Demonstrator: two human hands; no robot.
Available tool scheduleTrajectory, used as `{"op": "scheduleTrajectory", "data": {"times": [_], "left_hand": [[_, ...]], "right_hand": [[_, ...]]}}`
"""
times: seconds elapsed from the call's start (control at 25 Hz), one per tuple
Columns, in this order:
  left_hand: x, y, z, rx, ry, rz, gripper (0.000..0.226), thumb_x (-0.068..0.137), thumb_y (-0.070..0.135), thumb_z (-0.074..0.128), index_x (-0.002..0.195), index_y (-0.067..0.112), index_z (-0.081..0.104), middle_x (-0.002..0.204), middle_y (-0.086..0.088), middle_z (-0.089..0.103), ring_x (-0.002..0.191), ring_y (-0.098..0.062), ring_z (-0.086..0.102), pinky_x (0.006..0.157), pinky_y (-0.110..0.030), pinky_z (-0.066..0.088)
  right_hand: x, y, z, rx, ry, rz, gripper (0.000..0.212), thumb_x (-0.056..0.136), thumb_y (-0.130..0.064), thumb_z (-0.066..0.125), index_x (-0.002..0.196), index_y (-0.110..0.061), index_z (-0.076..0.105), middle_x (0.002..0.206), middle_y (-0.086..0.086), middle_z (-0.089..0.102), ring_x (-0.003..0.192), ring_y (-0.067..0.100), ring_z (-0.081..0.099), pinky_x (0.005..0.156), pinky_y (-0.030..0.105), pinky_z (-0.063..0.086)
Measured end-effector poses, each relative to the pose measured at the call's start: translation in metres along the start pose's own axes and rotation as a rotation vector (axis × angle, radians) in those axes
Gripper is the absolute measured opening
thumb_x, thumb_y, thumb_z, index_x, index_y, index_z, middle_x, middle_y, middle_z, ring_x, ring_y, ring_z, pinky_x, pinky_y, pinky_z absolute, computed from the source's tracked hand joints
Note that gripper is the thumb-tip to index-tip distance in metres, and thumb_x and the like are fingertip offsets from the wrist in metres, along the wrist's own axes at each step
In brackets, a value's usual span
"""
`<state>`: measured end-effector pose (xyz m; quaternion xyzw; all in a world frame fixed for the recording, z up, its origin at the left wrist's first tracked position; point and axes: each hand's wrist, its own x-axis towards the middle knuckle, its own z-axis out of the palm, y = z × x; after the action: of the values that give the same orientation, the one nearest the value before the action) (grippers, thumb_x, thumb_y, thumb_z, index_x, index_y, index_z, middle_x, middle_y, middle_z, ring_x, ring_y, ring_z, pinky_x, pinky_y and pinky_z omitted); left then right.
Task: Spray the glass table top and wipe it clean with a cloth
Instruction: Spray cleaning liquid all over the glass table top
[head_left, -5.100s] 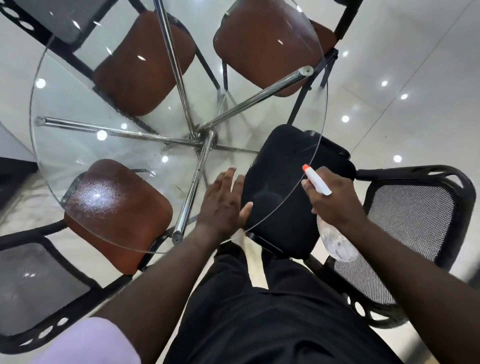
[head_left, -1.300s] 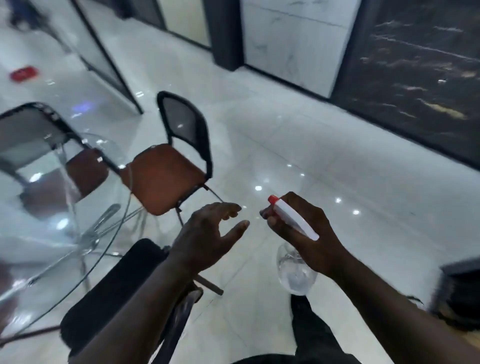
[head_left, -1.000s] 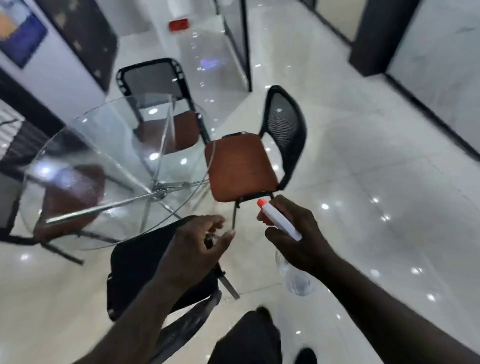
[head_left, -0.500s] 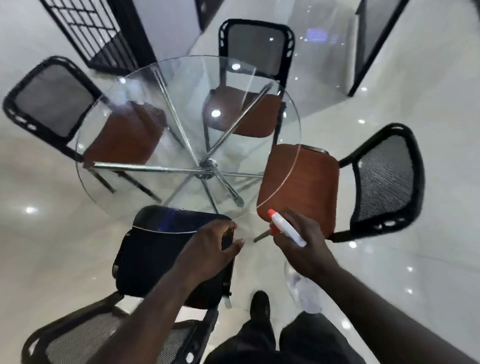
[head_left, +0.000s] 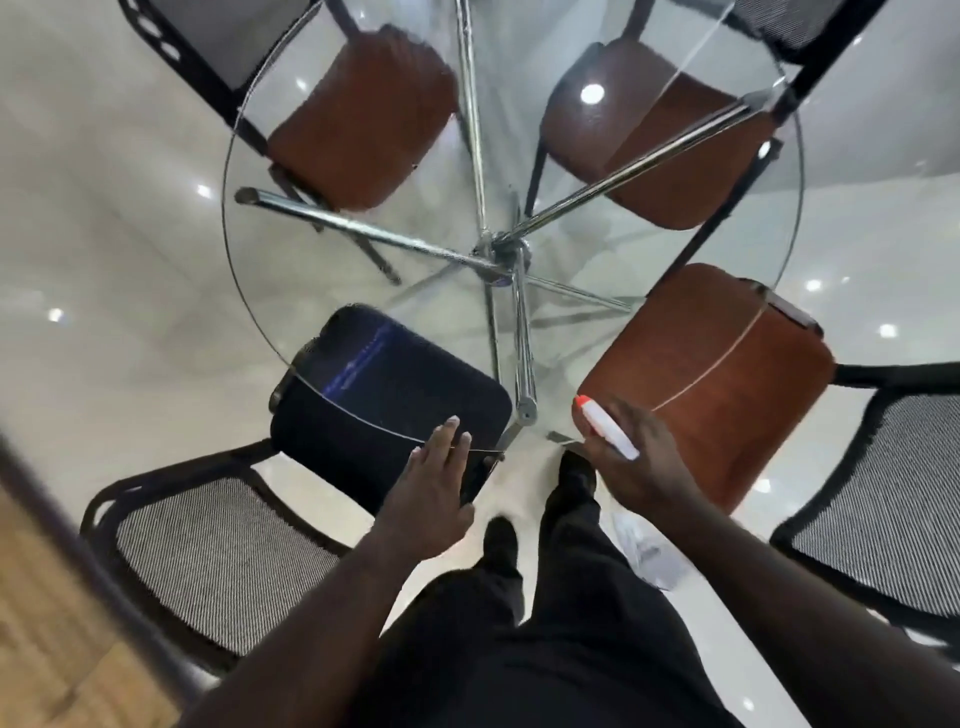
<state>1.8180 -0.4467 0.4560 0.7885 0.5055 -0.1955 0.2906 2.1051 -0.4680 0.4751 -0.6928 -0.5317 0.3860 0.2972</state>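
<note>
The round glass table top (head_left: 291, 291) on chrome legs (head_left: 506, 254) fills the upper middle of the view. My right hand (head_left: 636, 465) grips a clear spray bottle (head_left: 605, 426) with a white head and orange nozzle, just at the table's near edge. The bottle's body hangs below my wrist. My left hand (head_left: 434, 486) reaches forward with straight fingers, its fingertips at the near rim of the glass above the black seat. No cloth is in view.
Brown-seated chairs (head_left: 363, 119) stand tucked around the table, one (head_left: 727, 374) close at my right. A black-seated mesh chair (head_left: 384, 395) is at my left front. A wooden edge (head_left: 47, 623) runs along the lower left. My black trousers (head_left: 545, 623) are below.
My view has swung back from the room to the table, and I have stepped up close to it. My left hand has straightened and reached to the glass rim; the bottle stays in my right hand.
</note>
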Motion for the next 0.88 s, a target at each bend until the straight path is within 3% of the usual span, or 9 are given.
{"op": "scheduleTrajectory", "data": {"times": [0.16, 0.28, 0.48, 0.68, 0.8, 0.88], "left_hand": [[-0.002, -0.001, 0.001, -0.036, 0.029, -0.035, 0.096, 0.096, 0.052, 0.059, 0.168, 0.018, 0.005, 0.175, 0.003, -0.019, 0.163, -0.018, -0.004, 0.131, -0.047, 0.014], [-0.003, -0.006, 0.004, -0.070, 0.035, -0.029, 0.095, 0.095, 0.050, 0.060, 0.168, 0.023, 0.005, 0.174, 0.010, -0.021, 0.163, -0.013, -0.007, 0.131, -0.048, 0.013], [-0.005, -0.017, 0.004, -0.087, 0.006, 0.005, 0.094, 0.095, 0.047, 0.058, 0.168, 0.027, 0.001, 0.173, 0.014, -0.024, 0.162, -0.009, -0.011, 0.131, -0.052, 0.009], [-0.003, -0.002, -0.010, 0.096, -0.067, -0.002, 0.094, 0.098, 0.047, 0.053, 0.167, 0.016, -0.004, 0.174, -0.001, -0.022, 0.163, -0.020, -0.007, 0.130, -0.056, 0.015], [0.003, 0.016, -0.021, 0.174, -0.049, -0.021, 0.089, 0.099, 0.049, 0.052, 0.166, 0.009, 0.009, 0.176, -0.014, -0.004, 0.162, -0.030, 0.012, 0.127, -0.053, 0.024], [0.007, 0.027, -0.026, 0.167, 0.048, -0.034, 0.083, 0.096, 0.051, 0.055, 0.161, 0.010, 0.023, 0.172, -0.018, 0.017, 0.154, -0.034, 0.031, 0.121, -0.049, 0.034]], "right_hand": [[0.016, 0.006, -0.009, 0.015, -0.081, 0.004, 0.021, 0.102, -0.011, 0.067, 0.084, -0.015, 0.056, 0.071, -0.002, 0.057, 0.065, 0.020, 0.057, 0.064, 0.044, 0.048], [0.018, -0.004, 0.000, -0.054, -0.164, -0.094, 0.010, 0.089, -0.012, 0.063, 0.082, -0.009, 0.056, 0.069, 0.003, 0.056, 0.062, 0.026, 0.055, 0.059, 0.047, 0.046], [0.017, -0.037, 0.035, -0.171, -0.278, -0.224, 0.016, 0.082, 0.004, 0.065, 0.083, -0.008, 0.054, 0.073, 0.005, 0.057, 0.065, 0.025, 0.053, 0.060, 0.039, 0.039], [-0.003, -0.033, 0.042, -0.263, -0.252, -0.173, 0.022, 0.083, -0.005, 0.061, 0.077, -0.017, 0.044, 0.071, -0.001, 0.052, 0.061, 0.029, 0.051, 0.058, 0.041, 0.039], [-0.018, -0.018, 0.018, -0.240, -0.158, -0.118, 0.015, 0.092, -0.018, 0.064, 0.083, -0.012, 0.054, 0.075, 0.002, 0.058, 0.068, 0.028, 0.056, 0.062, 0.045, 0.046], [-0.027, -0.006, 0.001, -0.189, -0.070, -0.047, 0.023, 0.099, -0.021, 0.071, 0.082, -0.024, 0.056, 0.074, -0.004, 0.059, 0.068, 0.023, 0.059, 0.065, 0.040, 0.046]]}}
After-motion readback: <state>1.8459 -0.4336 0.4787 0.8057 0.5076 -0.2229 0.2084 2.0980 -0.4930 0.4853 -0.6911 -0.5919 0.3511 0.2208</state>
